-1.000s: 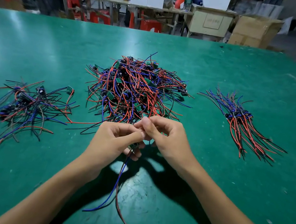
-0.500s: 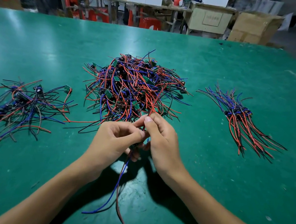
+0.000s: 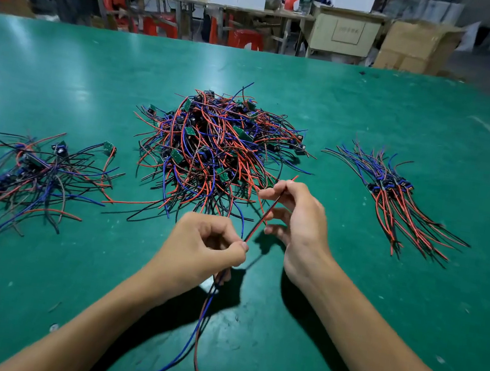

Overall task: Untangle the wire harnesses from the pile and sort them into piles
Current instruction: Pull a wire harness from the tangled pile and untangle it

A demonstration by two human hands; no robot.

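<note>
Hands have come apart since half a second ago: right hand (image 3: 295,222) slid up and out toward 1 o'clock along the red-and-black wire pair (image 3: 262,217), now drawn taut between both hands. Left hand (image 3: 204,249) at centre, fingers curled into a fist round the thin multi-wire harness (image 3: 206,307), thumb and forefinger pinching where the taut pair leaves. Right hand pinches the pair near its tip with thumb and forefinger, other fingers loosely spread. Blue and red tails hang from the left fist toward 6 o'clock, trailing on the green table mat (image 3: 347,298).

Big tangled heap of red, blue and black wires with small green circuit boards (image 3: 220,152) sits at 12 o'clock, just beyond the hands. Loose messy pile of mostly blue and black harnesses (image 3: 36,178) at 9 o'clock. Neat aligned bundle of red and blue harnesses (image 3: 395,199) at 2 o'clock, well apart from the heap.

Handling, judged: very light, limp, insulation likely smooth, so it slips through a loose pinch. Small boards and solder joints look fragile; better to hold near the board and draw the wires straight, no yanking. Loops snag neighbours easily.

Writing: beige cabinet (image 3: 345,31) at 12 o'clock far back has a label, too blurred to read. No brands legible.
</note>
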